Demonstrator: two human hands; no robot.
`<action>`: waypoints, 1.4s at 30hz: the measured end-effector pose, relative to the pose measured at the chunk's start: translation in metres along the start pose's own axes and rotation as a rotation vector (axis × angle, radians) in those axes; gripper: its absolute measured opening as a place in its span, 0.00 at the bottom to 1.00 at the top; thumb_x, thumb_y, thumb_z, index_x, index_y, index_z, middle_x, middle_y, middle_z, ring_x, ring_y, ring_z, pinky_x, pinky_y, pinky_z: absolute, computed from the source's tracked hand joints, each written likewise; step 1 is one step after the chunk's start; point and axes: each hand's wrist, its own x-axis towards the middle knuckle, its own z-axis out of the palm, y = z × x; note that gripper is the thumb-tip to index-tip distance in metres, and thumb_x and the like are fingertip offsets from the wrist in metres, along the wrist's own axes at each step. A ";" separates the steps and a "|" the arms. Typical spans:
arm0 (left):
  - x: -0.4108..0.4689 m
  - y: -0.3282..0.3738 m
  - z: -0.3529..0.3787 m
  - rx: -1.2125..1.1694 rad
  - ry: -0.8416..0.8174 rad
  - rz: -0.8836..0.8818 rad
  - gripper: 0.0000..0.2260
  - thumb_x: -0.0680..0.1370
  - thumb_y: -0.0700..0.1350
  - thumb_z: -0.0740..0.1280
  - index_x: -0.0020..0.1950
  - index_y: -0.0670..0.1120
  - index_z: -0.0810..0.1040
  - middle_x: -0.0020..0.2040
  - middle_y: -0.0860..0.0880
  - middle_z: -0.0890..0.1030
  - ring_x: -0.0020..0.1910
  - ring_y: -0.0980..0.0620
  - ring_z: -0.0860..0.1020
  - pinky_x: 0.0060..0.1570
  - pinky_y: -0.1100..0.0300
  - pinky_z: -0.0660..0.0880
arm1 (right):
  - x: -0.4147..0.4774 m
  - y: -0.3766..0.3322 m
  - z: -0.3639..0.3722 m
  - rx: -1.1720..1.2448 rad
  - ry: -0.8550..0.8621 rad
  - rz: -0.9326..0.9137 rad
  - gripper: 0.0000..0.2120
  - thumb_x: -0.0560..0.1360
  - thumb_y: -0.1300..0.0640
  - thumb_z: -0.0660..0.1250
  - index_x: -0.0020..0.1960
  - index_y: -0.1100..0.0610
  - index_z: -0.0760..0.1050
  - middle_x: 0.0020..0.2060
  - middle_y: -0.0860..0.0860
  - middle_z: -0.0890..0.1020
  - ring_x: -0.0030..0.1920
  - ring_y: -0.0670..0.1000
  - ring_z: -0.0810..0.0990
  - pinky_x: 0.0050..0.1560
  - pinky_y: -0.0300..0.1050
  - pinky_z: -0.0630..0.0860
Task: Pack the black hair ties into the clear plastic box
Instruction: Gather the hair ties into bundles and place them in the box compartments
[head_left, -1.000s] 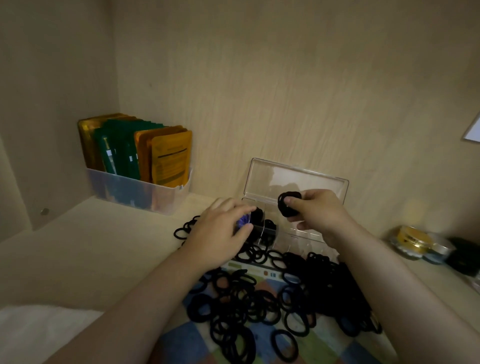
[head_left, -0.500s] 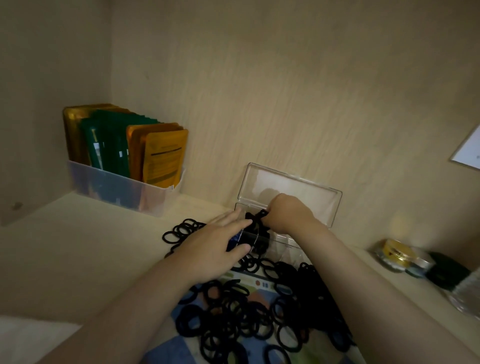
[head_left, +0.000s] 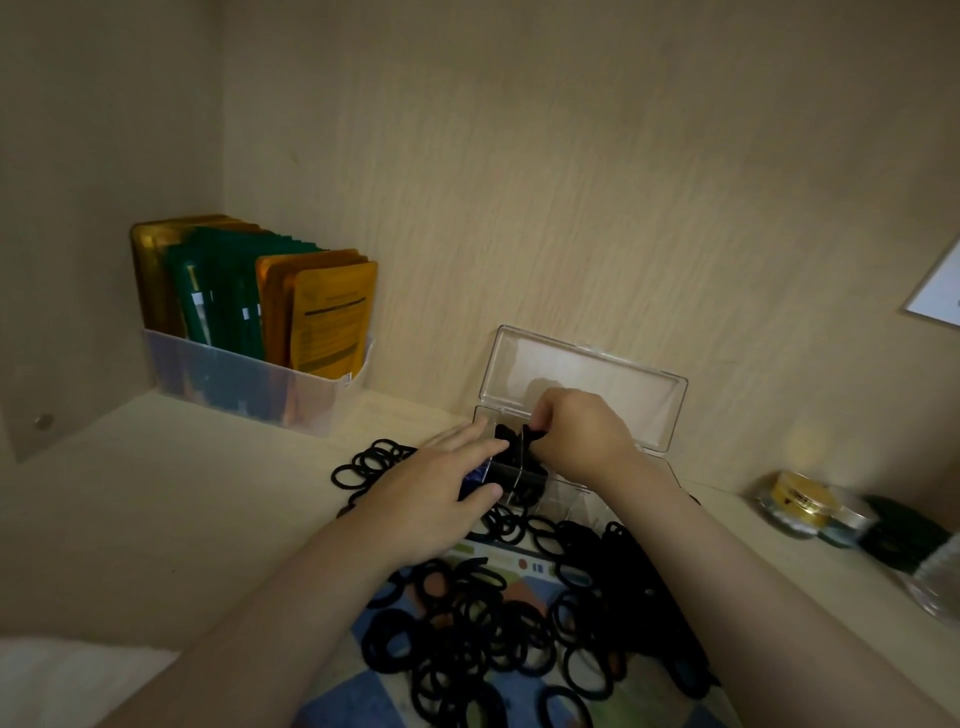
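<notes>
The black hair ties (head_left: 493, 623) lie in a loose heap at the lower centre of the frame, spread over a patterned cloth (head_left: 337, 706), with a smaller cluster (head_left: 374, 462) just left of it on the pale surface (head_left: 182, 493). Just behind the heap stands the clear plastic box (head_left: 569, 501), its lid (head_left: 597, 379) tipped back against the rear wall. Dark ties already fill the compartment at its left end. The compartments further right look clear, though an arm hides part of them.

The step in hand appears to be loading: a small bundle of ties (head_left: 511, 447) is being pushed down into that left compartment. The right grip (head_left: 576, 441) is curled tightly over the box, its fingertips pinching the bundle. The left grip (head_left: 436, 493) braces the box's left end, fingers stretched along the far side and thumb pressed against the near wall, so the box is held between them.

The next move likely calls for letting the bundle go once it sits below the rim, then reaching back to the heap for another handful while the box is kept steady.

Further out, a translucent bin (head_left: 249, 384) of green and orange sachets (head_left: 327, 312) stands at the left. A gold-lidded jar (head_left: 800, 499) sits at the right edge.
</notes>
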 end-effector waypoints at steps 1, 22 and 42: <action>0.000 0.000 0.000 0.001 -0.001 -0.003 0.24 0.83 0.55 0.61 0.78 0.61 0.61 0.81 0.62 0.51 0.78 0.64 0.48 0.74 0.64 0.48 | -0.002 0.002 -0.002 0.015 -0.025 -0.019 0.06 0.71 0.58 0.70 0.44 0.47 0.78 0.46 0.46 0.82 0.49 0.50 0.81 0.48 0.46 0.79; -0.002 0.004 -0.002 0.010 -0.024 -0.023 0.23 0.83 0.58 0.58 0.78 0.61 0.60 0.80 0.64 0.49 0.77 0.66 0.47 0.74 0.62 0.48 | -0.020 0.012 -0.022 -0.100 -0.205 -0.259 0.21 0.73 0.54 0.56 0.58 0.47 0.83 0.56 0.47 0.84 0.60 0.50 0.78 0.66 0.47 0.68; -0.012 0.021 -0.038 0.166 0.112 0.047 0.04 0.77 0.48 0.67 0.49 0.57 0.79 0.47 0.60 0.77 0.47 0.62 0.74 0.49 0.57 0.76 | -0.083 0.003 -0.018 0.236 -0.045 -0.515 0.15 0.72 0.61 0.64 0.53 0.48 0.84 0.47 0.41 0.81 0.45 0.39 0.77 0.50 0.34 0.74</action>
